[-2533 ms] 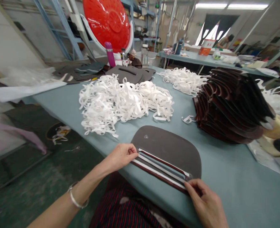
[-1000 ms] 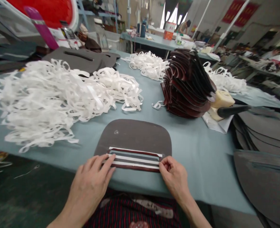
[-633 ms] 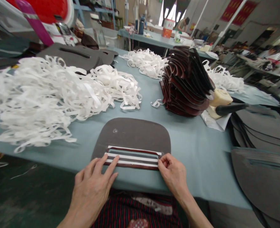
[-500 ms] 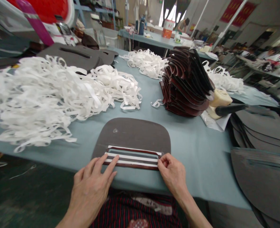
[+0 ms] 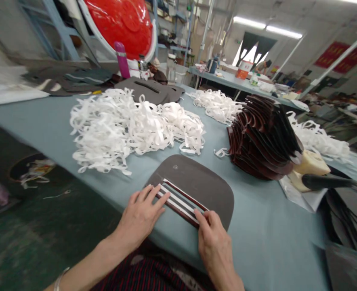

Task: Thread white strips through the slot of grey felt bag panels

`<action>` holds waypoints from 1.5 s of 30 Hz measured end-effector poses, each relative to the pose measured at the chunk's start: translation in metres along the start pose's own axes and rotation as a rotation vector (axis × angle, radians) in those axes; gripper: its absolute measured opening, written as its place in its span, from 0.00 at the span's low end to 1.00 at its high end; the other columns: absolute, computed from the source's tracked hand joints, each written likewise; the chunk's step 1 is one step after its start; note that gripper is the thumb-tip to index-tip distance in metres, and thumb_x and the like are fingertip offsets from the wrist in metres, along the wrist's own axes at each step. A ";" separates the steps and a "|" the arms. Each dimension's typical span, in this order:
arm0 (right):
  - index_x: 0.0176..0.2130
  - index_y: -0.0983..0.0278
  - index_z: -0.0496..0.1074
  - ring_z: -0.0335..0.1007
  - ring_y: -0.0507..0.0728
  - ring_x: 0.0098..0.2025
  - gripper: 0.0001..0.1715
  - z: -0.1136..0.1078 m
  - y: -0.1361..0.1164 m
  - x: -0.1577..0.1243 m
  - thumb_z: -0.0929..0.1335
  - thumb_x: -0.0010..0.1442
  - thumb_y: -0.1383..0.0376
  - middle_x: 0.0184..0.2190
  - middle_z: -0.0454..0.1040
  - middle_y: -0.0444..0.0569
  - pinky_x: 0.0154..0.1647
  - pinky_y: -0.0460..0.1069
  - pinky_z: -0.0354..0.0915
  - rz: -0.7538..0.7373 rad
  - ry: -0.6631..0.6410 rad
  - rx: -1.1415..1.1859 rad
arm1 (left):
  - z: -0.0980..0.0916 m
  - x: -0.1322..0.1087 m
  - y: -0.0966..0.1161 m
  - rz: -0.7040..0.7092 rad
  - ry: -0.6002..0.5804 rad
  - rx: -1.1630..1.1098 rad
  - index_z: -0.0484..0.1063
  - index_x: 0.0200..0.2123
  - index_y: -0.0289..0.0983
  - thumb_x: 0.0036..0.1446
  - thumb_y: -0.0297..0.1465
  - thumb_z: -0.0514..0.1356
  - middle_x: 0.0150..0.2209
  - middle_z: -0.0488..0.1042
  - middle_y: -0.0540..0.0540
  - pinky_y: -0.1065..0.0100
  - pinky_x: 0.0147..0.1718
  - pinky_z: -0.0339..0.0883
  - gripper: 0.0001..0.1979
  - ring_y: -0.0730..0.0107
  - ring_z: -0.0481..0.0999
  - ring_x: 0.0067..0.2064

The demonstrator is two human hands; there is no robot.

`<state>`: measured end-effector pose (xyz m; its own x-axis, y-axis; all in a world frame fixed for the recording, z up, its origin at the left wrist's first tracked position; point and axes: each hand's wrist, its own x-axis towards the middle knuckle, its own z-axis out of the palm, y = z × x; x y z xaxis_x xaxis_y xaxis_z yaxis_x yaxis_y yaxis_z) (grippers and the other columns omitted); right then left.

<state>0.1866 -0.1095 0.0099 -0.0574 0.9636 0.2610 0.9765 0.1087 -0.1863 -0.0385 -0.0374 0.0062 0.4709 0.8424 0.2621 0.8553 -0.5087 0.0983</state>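
Observation:
A dark grey rounded panel [image 5: 202,178] lies flat on the table, with a long slot edged in dark red near its front side. White strips [image 5: 180,200] run along the slot. My left hand [image 5: 140,216] rests its outstretched, spread fingertips on the left end of the strips. At their right end, my right hand [image 5: 213,236] has its thumb on a strip and its other fingers curled in. What lies beneath those fingers is partly hidden.
Heaps of white tape [image 5: 106,129] lie behind the panel on the blue-green table [image 5: 257,218]. A tall stack of dark red pieces [image 5: 260,141] stands at the right, beside a yellowish block [image 5: 311,163] and a black handle [image 5: 326,182]. More grey panels [image 5: 351,214] lie far right.
The view has swung left and up, and the panel now appears turned at a slant. My right thumb has shifted inward along the strip. My left fingertips stay on the strips' left end.

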 end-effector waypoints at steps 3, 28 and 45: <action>0.40 0.61 0.72 0.69 0.54 0.33 0.14 0.003 -0.004 0.014 0.59 0.64 0.69 0.32 0.69 0.48 0.33 0.46 0.61 -0.032 -0.041 0.012 | 0.002 0.015 -0.007 -0.004 0.057 -0.075 0.69 0.52 0.48 0.61 0.31 0.55 0.54 0.69 0.44 0.54 0.50 0.59 0.17 0.55 0.65 0.56; 0.32 0.59 0.67 0.73 0.53 0.27 0.10 0.002 0.030 0.055 0.61 0.63 0.61 0.25 0.73 0.43 0.26 0.45 0.62 -0.018 -0.285 -0.030 | 0.003 0.018 -0.011 -0.176 0.103 -0.326 0.64 0.52 0.40 0.59 0.31 0.56 0.53 0.68 0.44 0.55 0.56 0.55 0.17 0.58 0.63 0.56; 0.44 0.68 0.72 0.64 0.61 0.39 0.18 0.052 -0.075 0.100 0.60 0.59 0.78 0.37 0.71 0.55 0.39 0.54 0.65 -0.307 0.030 -0.037 | 0.000 0.022 -0.013 -0.163 0.055 -0.287 0.62 0.55 0.42 0.60 0.31 0.54 0.53 0.67 0.45 0.56 0.54 0.56 0.19 0.58 0.63 0.55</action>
<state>0.0968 -0.0083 0.0013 -0.3454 0.8795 0.3274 0.9213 0.3842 -0.0599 -0.0399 -0.0124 0.0109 0.3143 0.9098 0.2711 0.8187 -0.4044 0.4077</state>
